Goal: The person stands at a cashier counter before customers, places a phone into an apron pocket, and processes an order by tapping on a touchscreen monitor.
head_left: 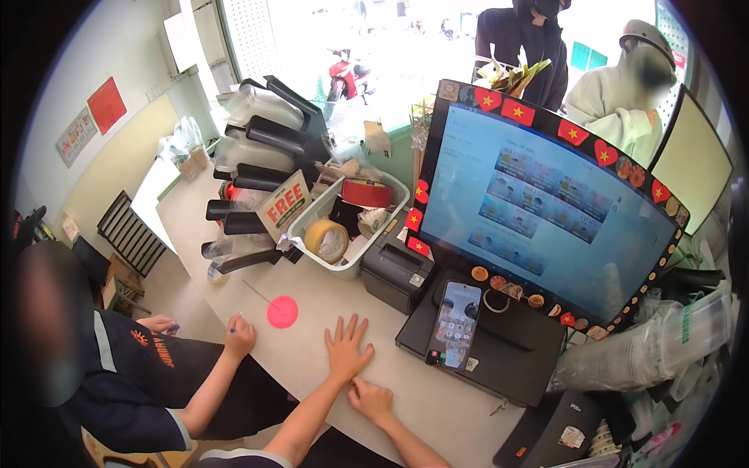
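Observation:
My left hand (349,349) lies flat on the pale counter (304,355) with its fingers spread, holding nothing. Just below it, my right hand (370,399) is loosely curled. Its index finger reaches out and touches my left wrist, and no object shows in it. To the left of my hands, a round pink disc (282,312) with a thin stick lies on the counter. A smartphone (455,324) with its screen lit rests on the black cash drawer (499,359) to the right.
A co-worker (148,366) at the left holds small blue pen-like pieces. A monitor (546,195) with flag stickers stands behind a receipt printer (396,269). A basket (347,269) holds tape rolls. Stacked lids and cups (640,343) flank the counter. Two people (519,43) stand outside.

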Demonstrator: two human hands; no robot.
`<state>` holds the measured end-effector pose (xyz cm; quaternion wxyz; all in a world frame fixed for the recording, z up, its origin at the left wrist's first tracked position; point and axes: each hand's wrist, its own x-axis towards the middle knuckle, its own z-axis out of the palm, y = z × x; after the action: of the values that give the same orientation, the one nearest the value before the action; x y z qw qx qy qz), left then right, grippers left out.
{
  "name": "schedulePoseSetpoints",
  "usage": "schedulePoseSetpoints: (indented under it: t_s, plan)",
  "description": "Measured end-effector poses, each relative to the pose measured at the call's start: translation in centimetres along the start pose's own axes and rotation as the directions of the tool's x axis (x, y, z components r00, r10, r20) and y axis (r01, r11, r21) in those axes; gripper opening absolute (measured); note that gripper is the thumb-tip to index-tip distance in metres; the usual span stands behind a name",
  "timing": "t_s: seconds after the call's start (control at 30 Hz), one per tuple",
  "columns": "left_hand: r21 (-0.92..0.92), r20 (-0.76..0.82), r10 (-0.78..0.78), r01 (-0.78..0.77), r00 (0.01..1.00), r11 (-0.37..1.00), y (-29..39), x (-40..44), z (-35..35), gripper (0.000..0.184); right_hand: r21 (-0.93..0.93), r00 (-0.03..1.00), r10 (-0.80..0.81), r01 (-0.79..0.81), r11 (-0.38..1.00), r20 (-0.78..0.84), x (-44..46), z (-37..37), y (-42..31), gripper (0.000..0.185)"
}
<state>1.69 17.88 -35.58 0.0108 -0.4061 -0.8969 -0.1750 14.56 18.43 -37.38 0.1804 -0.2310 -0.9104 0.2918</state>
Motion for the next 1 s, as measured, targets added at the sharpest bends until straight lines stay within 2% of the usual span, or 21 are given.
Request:
schedulePoseSetpoints:
  t_s: [0.2, 0.6, 0.8, 1.0]
  plan:
    - [0.001, 0.007, -0.003, 0.003, 1.000, 1.000, 0.2, 0.2, 0.0, 0.061, 0.064, 0.999, -0.008, 0.005, 0.998, 0.038, -0.2, 0.0, 0.7, 0.011]
    - [-0.010, -0.005, -0.010, 0.010, 1.000, 1.000, 0.1, 0.2, 0.0, 0.059, 0.292, 0.999, -0.039, 0.037, 0.956, 0.002, -0.2, -1.0, 1.1, 0.009]
    - [-0.015, -0.010, -0.004, 0.004, 1.000, 1.000, 0.1, 0.0, -0.1, 0.059, 0.279, 0.997, -0.015, -0.005, 0.960, 0.070, -0.1, -1.0, 1.4, 0.010]
    - [-0.003, -0.018, -0.005, 0.005, 1.000, 1.000, 0.1, 0.1, 0.0, 0.059, 0.350, 1.000, -0.002, -0.009, 0.937, 0.030, 0.2, -1.4, 1.5, 0.011]
